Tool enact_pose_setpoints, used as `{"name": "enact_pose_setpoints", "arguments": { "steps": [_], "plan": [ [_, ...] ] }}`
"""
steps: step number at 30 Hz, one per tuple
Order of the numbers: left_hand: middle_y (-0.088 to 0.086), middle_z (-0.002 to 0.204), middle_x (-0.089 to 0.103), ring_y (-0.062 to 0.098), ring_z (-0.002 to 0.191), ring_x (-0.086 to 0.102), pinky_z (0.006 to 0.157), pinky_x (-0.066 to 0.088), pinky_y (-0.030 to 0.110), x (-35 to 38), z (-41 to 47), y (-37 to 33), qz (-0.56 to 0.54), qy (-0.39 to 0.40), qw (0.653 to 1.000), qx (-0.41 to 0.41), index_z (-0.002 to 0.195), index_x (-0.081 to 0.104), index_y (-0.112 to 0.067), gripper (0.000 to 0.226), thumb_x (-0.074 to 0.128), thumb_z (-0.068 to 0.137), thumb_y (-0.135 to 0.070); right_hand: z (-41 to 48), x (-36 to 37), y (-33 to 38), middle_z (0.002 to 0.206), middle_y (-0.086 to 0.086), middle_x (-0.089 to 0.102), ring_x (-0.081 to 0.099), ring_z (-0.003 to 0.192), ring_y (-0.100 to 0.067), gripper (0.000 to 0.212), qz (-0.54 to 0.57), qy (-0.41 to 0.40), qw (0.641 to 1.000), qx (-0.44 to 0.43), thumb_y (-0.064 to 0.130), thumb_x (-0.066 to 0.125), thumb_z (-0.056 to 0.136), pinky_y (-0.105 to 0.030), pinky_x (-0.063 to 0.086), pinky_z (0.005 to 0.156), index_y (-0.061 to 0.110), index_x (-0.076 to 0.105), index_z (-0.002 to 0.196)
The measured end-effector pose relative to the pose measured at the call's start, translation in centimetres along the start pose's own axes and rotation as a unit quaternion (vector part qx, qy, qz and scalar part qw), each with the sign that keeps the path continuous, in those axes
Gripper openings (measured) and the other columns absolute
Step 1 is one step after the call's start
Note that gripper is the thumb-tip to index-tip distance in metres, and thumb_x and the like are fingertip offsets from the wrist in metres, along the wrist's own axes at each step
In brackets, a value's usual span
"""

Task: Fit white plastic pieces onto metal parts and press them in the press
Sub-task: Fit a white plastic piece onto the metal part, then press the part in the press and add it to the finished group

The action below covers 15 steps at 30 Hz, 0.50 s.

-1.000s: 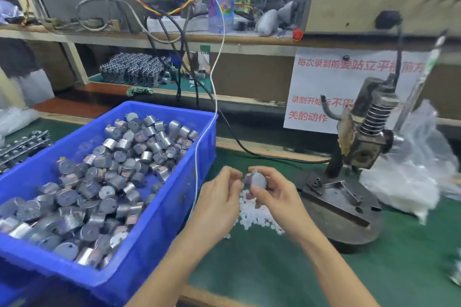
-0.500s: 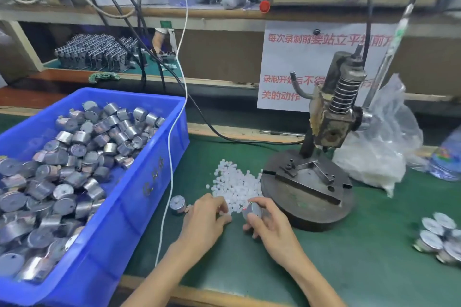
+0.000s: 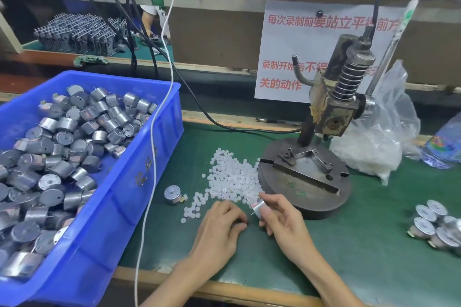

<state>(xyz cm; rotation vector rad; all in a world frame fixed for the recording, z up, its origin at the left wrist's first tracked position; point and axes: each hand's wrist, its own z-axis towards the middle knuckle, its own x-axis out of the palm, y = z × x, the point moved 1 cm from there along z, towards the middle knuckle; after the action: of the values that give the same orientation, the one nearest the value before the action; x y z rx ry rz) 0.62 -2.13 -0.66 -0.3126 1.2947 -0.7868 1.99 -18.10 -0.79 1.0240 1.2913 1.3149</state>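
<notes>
My right hand (image 3: pixel 279 219) holds a small round metal part (image 3: pixel 259 207) between thumb and fingers, just in front of the press base. My left hand (image 3: pixel 222 222) lies knuckles up on the green mat with its fingers curled under, at the near edge of the pile of white plastic pieces (image 3: pixel 232 179); what its fingertips hold is hidden. The hand press (image 3: pixel 331 107) stands on a round steel base (image 3: pixel 304 182) to the right of the pile. One loose metal part (image 3: pixel 172 194) sits left of the pile.
A blue bin (image 3: pixel 139 182) full of metal parts fills the left side. A white cable (image 3: pixel 154 157) hangs over its right wall. A clear bag of white pieces (image 3: pixel 374 147) lies behind the press. Several metal parts (image 3: pixel 434 227) are grouped at the right. The table's wooden edge (image 3: pixel 224 289) is near.
Both hands came down from mid-air to the mat by the white pile. The left hand has moved apart from the metal part, which stays in the right hand. The view shifted down and right.
</notes>
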Motion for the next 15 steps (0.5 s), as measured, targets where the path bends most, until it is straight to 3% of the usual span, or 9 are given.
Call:
{"name": "enact_pose_setpoints", "arguments": {
  "steps": [3,11,15],
  "plan": [
    [-0.009,0.082,0.053,0.011,0.085,0.047,0.077,0.031,0.010,0.1,-0.2,0.5,-0.032,-0.031,0.999,-0.028,0.080,0.070,-0.017,0.005,0.069,0.082,-0.012,-0.1,0.2,-0.4,0.074,0.007,0.067,0.057,0.063,-0.001,0.023,-0.031,0.006,0.999,-0.010,0.028,0.056,0.084,-0.012,0.042,0.058,0.018,0.059,0.105],
    [-0.013,0.083,0.050,0.008,0.086,0.039,0.079,0.025,0.018,0.2,0.6,0.5,0.010,-0.078,0.994,-0.081,0.084,0.068,-0.023,0.003,0.066,0.085,-0.024,0.2,0.7,-0.4,0.072,0.004,0.065,0.059,0.063,-0.003,0.016,-0.083,-0.010,0.996,-0.023,0.013,0.057,0.092,-0.011,0.043,0.058,0.025,0.056,0.102],
    [-0.013,0.084,0.053,0.009,0.086,0.041,0.080,0.029,0.024,-0.1,0.6,0.7,-0.006,-0.086,0.992,-0.096,0.084,0.068,-0.025,0.007,0.063,0.087,-0.022,0.8,1.0,-0.1,0.082,0.000,0.063,0.060,0.071,-0.021,0.019,-0.155,0.010,0.987,-0.045,0.016,0.058,0.092,-0.035,0.053,0.070,0.030,0.054,0.104]
  ]
}}
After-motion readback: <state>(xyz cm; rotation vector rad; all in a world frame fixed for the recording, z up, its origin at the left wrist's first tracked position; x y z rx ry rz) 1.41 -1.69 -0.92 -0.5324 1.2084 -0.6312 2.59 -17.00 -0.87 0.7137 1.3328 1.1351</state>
